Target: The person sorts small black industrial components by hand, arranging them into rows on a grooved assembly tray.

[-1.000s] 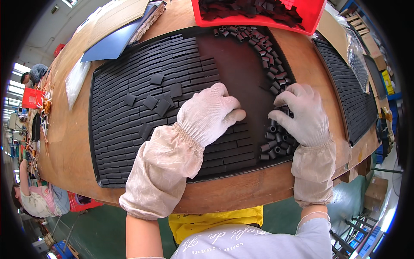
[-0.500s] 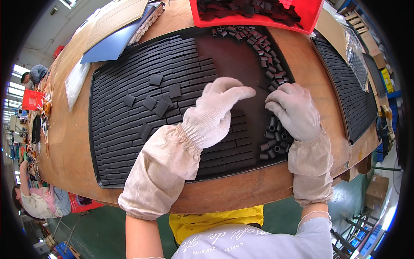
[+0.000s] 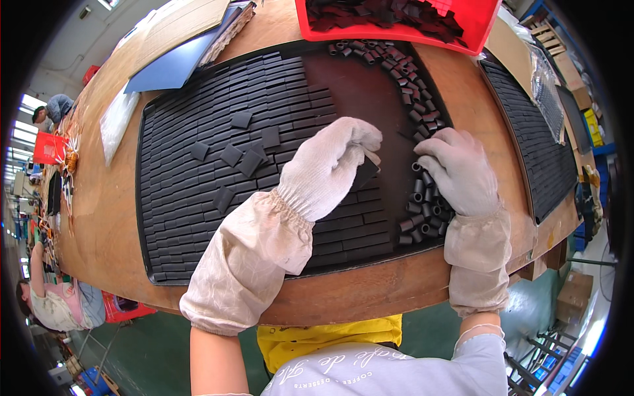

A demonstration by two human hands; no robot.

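My left hand point(image 3: 330, 165), in a pale work glove, is closed in a pinch above the tray, with a thin black square piece point(image 3: 365, 174) at its fingertips. My right hand point(image 3: 460, 168), gloved too, has thumb and fingers together at a short black tube point(image 3: 416, 167) beside the loose heap of tubes point(image 3: 429, 210). Beneath both hands lies a large dark tray point(image 3: 356, 86). Tight rows of black pieces point(image 3: 198, 224) cover its left and middle. Several loose black squares point(image 3: 251, 163) rest on top of those rows.
A red bin point(image 3: 396, 36) of black flat pieces stands at the far edge. Cardboard and blue sheets point(image 3: 162, 72) lie far left beside clear plastic point(image 3: 119, 122). A second filled tray point(image 3: 528, 142) is at the right of the wooden table point(image 3: 99, 231). Other people are at the left.
My left hand has drawn back slightly to the left, its fingers curling in, and a black square now shows under them. My right hand has shifted slightly right, and a tube shows at its fingertips.
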